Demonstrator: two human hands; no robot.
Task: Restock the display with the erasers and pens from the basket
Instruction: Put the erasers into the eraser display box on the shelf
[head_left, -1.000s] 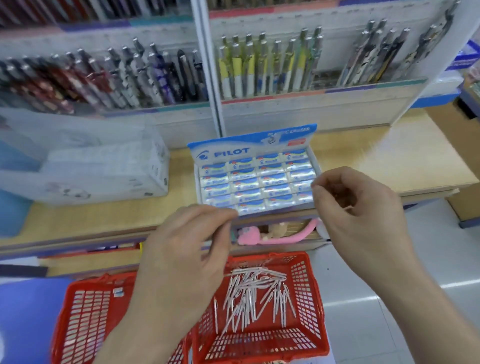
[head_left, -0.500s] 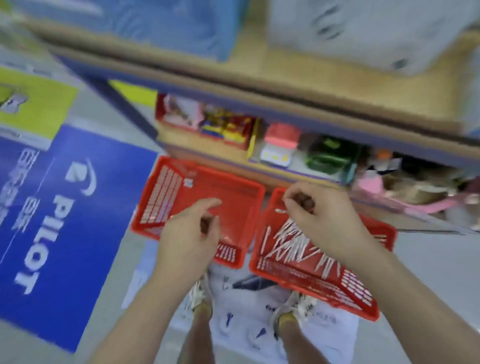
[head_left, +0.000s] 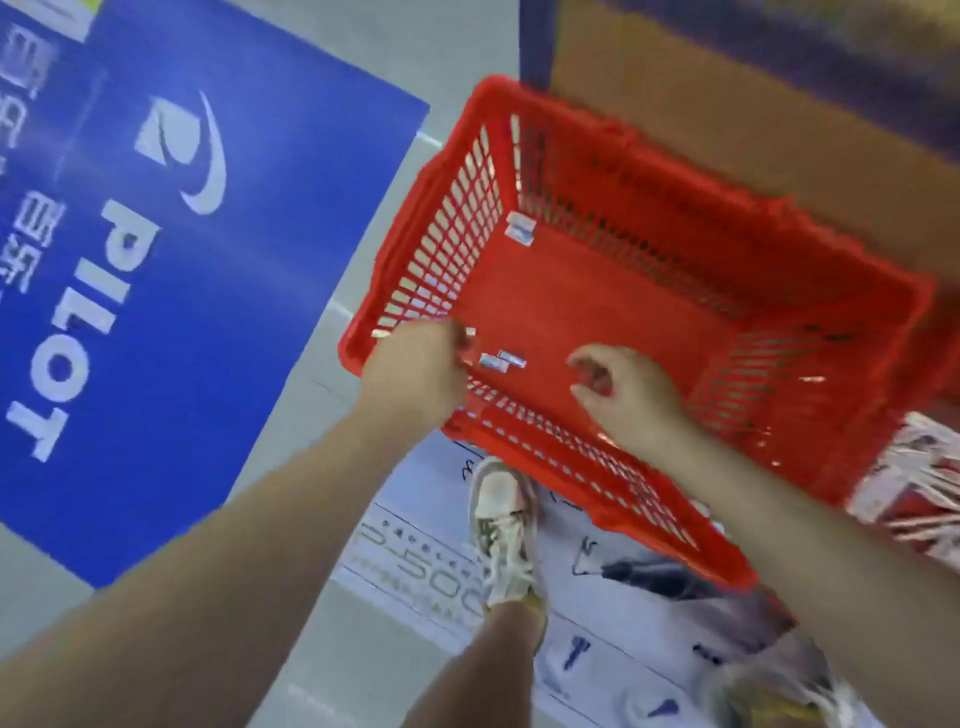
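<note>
Two erasers (head_left: 503, 360) on basket (head_left: 597, 291) floor, just beside left grip (head_left: 415, 366)

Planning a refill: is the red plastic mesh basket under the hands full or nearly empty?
Nearly empty: the red basket shows mostly bare floor, one small blue-and-white eraser in its far corner, two by the left hand.
</note>
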